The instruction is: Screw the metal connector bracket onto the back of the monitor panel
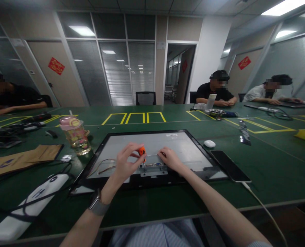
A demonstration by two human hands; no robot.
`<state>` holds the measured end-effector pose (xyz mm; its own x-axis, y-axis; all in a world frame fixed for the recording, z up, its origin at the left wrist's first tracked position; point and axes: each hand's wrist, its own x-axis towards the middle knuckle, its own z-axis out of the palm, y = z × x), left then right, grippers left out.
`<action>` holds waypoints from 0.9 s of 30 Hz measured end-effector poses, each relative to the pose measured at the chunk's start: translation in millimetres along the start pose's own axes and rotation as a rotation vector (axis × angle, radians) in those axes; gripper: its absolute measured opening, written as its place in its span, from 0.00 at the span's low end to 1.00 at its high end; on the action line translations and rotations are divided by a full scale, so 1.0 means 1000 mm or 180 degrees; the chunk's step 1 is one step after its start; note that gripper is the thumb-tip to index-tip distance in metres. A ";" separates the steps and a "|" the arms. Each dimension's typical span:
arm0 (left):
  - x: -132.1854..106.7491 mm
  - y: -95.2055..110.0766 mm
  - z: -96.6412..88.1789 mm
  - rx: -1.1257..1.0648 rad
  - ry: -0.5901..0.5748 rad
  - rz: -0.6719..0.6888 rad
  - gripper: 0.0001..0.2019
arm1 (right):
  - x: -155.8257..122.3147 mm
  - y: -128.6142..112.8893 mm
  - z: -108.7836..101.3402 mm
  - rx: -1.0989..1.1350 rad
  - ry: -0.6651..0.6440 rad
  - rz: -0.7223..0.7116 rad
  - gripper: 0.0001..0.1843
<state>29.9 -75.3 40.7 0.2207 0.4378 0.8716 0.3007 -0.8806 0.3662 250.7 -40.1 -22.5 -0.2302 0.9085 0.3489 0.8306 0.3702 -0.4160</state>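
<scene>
A flat display panel (132,140) with a grey back and black frame lies on the table before me. On its near edge sits a small metal bracket (154,171) with a row of ports and a thin board behind it. My left hand (125,161) pinches an orange-handled screwdriver (142,151) held upright, its tip down at the bracket's left end. At the board's right end, the fingers of my right hand (170,158) are drawn together; what they grip is hidden. Loose thin wires (104,166) lie on the panel to the left.
A pink-lidded cup (74,135), paper bag (43,152) and white power strip (31,206) with black cables lie left. On the right are a white earbud case (209,143) and a phone (229,165) on a cable. Several people sit around the green table (173,207).
</scene>
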 end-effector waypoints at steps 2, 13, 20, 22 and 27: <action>0.001 0.002 0.000 0.0039 0.0051 0.0153 0.13 | 0.001 0.001 0.001 -0.0017 -0.0009 0.0011 0.12; -0.014 0.016 0.010 0.0880 -0.0428 0.1464 0.17 | 0.000 -0.002 0.000 -0.0024 -0.0031 0.0063 0.13; -0.016 0.033 0.012 0.1077 -0.0676 0.1922 0.14 | -0.001 -0.003 -0.002 -0.0016 -0.0042 0.0060 0.13; -0.017 0.031 0.015 0.1084 -0.0609 0.1778 0.15 | -0.001 -0.003 -0.002 -0.0020 -0.0052 0.0067 0.13; -0.011 0.014 0.016 0.0674 0.0009 0.0722 0.16 | 0.000 -0.002 -0.001 -0.0059 -0.0074 0.0076 0.13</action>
<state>46.4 -90.0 31.1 0.3019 0.2335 0.9243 0.4307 -0.8984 0.0863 248.9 -40.7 -20.9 -0.2218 0.9213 0.3193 0.8451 0.3450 -0.4083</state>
